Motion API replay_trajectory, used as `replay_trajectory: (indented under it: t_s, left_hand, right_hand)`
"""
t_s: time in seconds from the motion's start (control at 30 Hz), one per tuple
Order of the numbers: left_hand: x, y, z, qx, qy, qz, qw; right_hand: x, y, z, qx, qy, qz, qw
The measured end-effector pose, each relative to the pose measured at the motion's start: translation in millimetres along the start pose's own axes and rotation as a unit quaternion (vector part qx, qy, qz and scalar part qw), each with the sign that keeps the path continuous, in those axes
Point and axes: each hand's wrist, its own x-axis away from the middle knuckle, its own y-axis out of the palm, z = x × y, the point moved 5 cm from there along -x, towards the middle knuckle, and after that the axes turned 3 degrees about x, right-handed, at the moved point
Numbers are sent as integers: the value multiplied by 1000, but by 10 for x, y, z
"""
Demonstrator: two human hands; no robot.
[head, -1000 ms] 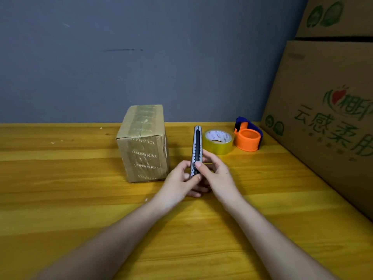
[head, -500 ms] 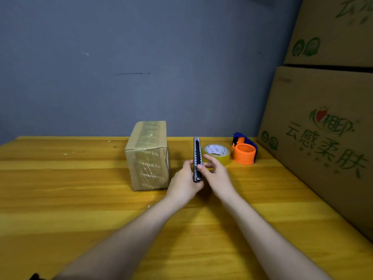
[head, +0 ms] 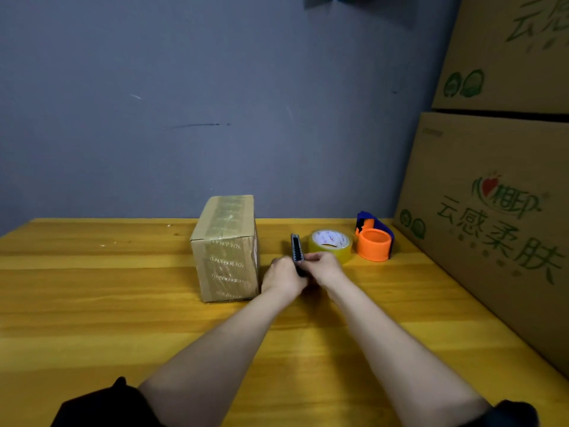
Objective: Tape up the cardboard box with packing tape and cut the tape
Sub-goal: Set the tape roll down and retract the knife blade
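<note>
I hold the utility knife with both hands in front of me, a little above the surface. My left hand grips the lower part of the handle, and my right hand pinches it from the other side, near the slider. The upper end of the knife points away from me. I cannot tell from here if the blade is out or in.

The cardboard box stands on the surface just to the left of my hands, not touching them. It already carries shiny tape on the top and on the front face. I judge it is light and quite stiff, but the walls can bend in if I press hard, so I would hold it from the top with a flat palm while I work.

The roll of packing tape lies flat just behind my right hand. It should be light and rigid, smooth outside and sticky at the free end; I would take it by the ring, with fingers through the core. The orange dispenser stands to the right of the roll.

The knife is thin, hard and probably slippery metal, so I should grip only the handle and keep my fingers away from the blade end.
</note>
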Motion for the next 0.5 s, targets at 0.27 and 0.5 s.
replay_trajectory:
  t_s: [0.27, 0.5]
  left_hand:
    - [-176, 80, -35, -50, -15, -30, 998]
    - [-257, 125, -38, -105, -32, -48, 993]
  right_hand:
    - [-80, 103, -70, 51, 26, -61, 997]
    - [-177, 149, -64, 82, 49, -62, 994]
